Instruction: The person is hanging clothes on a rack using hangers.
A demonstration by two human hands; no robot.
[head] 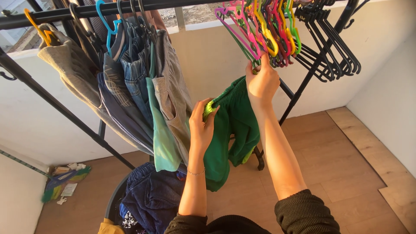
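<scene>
A sunlit balcony corner with a wood floor [346,164] and pale walls frames a black clothes rack [65,112] that runs across the top of the view. Under the rack's bar, near its right end, the left hand [201,125] is closed around the waistband of a pair of green shorts [232,130], gripping the gathered edge, while the right hand [262,82] pinches the other side of that waistband up against a green hanger in the bunch of coloured hangers [260,30] dangling from the bar. The shorts hang between the two hands, not yet resting on any hanger as far as I can see. Further right along the bar is a cluster of black hangers [333,47], all bare. To the left along the rack, several clothes [143,95] already hang: grey, blue denim and pale teal pieces. Below the rack, a round basket [113,199] holds more dark blue denim and other items waiting. So some pieces are up, this one is midway, and a pile remains.
</scene>
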